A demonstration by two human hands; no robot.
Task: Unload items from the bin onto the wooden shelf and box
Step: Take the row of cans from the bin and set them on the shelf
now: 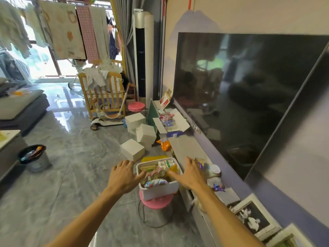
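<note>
White rectangular plastic bin [160, 188], packed with assorted packets and small bottles, sits on a round pink plastic stool [156, 202] on the grey marble floor [71, 166], just beside the long low grey shelf [185, 147] under the black television screen [249, 97]. Left hand [122, 177] and right hand [190, 173] flank the bin's rim, fingers spread, holding nothing. White cube boxes [132, 151] lie beyond.

A white bin [160, 188] packed with packets and bottles sits on a pink stool [156, 202] beside the long low shelf [185, 148] under a dark television [249, 97], while the left hand [122, 177] and right hand [190, 173], fingers spread, flank its rim.
</note>
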